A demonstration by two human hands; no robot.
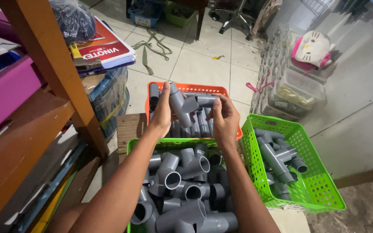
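Observation:
My left hand (162,113) grips a grey plastic Y-shaped pipe fitting (180,105) held above the orange basket (193,89). My right hand (224,117) holds a short grey pipe piece (206,101) whose end touches the side branch of that fitting. The orange basket below holds several more grey fittings. Nearer to me, a green basket (131,144) is packed with grey elbow and tee fittings (182,179); my forearms pass over it.
A second green basket (320,185) with several grey fittings stands to the right. Wooden shelving (53,64) with books and a purple box fills the left. Clear plastic containers (290,86) line the right wall. The tiled floor (195,60) lies beyond, with crates and an office chair base.

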